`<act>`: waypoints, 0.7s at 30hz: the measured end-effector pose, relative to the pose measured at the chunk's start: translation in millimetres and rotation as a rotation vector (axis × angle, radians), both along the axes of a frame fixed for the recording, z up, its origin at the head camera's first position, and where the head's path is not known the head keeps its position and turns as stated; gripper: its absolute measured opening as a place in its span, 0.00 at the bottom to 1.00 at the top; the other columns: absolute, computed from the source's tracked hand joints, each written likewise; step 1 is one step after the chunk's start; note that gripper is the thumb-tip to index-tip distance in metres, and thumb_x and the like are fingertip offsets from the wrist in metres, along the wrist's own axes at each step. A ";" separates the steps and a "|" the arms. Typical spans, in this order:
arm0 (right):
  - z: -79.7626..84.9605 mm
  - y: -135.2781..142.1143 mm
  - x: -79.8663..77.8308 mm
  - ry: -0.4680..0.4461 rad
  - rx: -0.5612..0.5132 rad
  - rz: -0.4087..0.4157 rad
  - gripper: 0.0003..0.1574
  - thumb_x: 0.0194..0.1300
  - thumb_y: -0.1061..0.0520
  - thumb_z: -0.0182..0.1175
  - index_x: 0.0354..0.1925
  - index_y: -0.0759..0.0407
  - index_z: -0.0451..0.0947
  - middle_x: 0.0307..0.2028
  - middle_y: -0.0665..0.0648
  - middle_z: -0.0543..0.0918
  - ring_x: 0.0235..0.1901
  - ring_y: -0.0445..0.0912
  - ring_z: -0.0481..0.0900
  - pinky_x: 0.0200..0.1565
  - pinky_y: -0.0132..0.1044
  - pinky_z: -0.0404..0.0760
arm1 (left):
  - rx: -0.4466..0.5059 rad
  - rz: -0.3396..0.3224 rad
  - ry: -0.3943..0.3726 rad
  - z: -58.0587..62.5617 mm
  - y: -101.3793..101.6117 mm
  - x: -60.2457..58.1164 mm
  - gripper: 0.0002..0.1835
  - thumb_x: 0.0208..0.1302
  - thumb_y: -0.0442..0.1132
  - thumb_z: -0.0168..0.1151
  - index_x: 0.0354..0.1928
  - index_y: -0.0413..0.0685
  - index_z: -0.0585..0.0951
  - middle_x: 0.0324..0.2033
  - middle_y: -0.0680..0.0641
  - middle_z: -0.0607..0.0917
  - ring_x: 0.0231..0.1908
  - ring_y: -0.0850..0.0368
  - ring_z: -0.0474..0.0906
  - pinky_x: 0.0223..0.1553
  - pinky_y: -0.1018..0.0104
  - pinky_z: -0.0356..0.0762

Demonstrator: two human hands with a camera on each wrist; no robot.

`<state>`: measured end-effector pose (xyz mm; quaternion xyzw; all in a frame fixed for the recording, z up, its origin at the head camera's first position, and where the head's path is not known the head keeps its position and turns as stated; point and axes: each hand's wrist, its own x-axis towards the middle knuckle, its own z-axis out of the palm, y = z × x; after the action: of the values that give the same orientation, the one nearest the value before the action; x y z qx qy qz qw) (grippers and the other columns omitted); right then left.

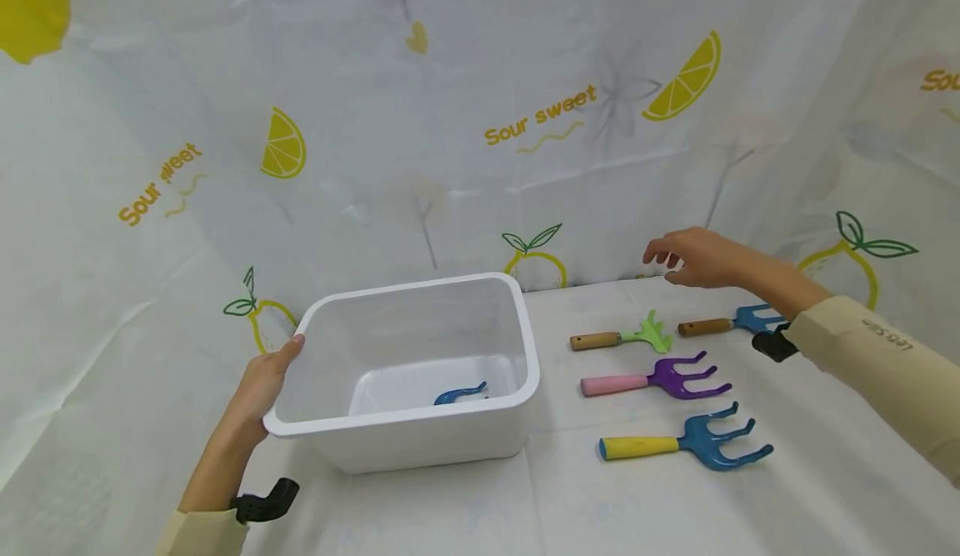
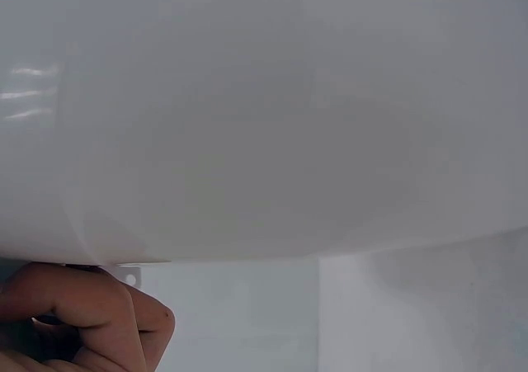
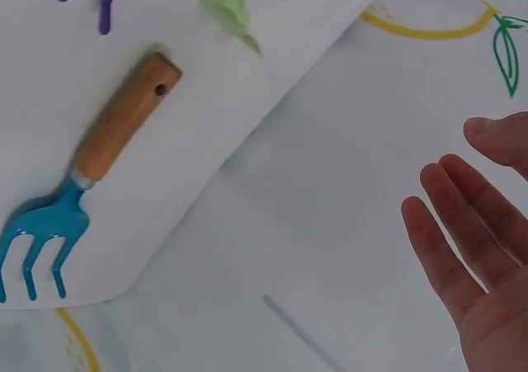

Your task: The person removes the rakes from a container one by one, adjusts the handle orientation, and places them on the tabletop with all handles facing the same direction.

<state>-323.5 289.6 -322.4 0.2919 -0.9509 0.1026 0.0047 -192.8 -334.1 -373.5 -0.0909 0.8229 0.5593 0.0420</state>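
A white plastic basin [image 1: 427,446] stands left of centre in the head view. My left hand [image 1: 255,385] grips its left rim, thumb over the edge; curled fingers [image 2: 91,310] show beneath the basin's wall in the left wrist view. Inside the basin lies a blue pronged tool [image 1: 455,394], mostly hidden by the front wall. My right hand [image 1: 697,257] hovers at the table's back edge, fingers loosely extended and holding nothing. Nearest to it is a blue hand fork with a wooden handle [image 1: 705,328], partly hidden behind the right sleeve.
Right of the basin, in a loose column, lie a light-green hand rake [image 1: 597,341], a purple fork with a pink handle [image 1: 615,384] and a blue fork with a yellow handle [image 1: 640,448]. A lemon-printed sheet [image 1: 450,139] hangs behind the white table [image 1: 577,514].
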 end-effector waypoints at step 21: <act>45.7 -69.3 11.7 0.013 -0.148 0.148 0.18 0.65 0.67 0.66 0.52 0.57 0.82 0.48 0.55 0.88 0.46 0.51 0.87 0.49 0.46 0.89 | -0.008 0.004 -0.001 2.6 2.1 0.7 0.46 0.76 0.70 0.42 0.77 0.37 0.63 0.64 0.34 0.81 0.47 0.51 0.90 0.44 0.53 0.89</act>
<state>-311.8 220.3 -276.7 0.3610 -0.9164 0.1710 0.0248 -192.1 -332.0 -370.9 -0.0930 0.8250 0.5560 0.0409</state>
